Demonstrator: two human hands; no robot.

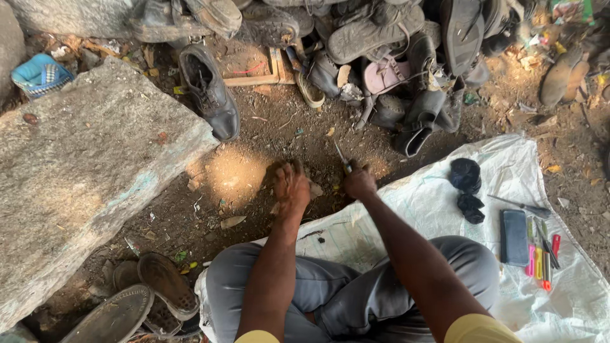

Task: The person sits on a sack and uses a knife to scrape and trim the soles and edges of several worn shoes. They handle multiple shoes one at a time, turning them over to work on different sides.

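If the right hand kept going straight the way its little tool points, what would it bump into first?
The right hand holds a thin tool pointing up and away from the person. Straight on there is bare dirt first, then probably the pile of old shoes, though depth is hard to judge.

— What colour is the shoe (210, 92) far left?
— Black, beside a grey stone slab (82, 165).
— And on the right?
— A white sheet (445, 203), pink and orange tools (540, 257), a dark blue phone (513, 237).

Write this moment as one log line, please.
left hand: pressing on dirt ground | right hand: gripping thin tool | nearby: black shoe, stone slab
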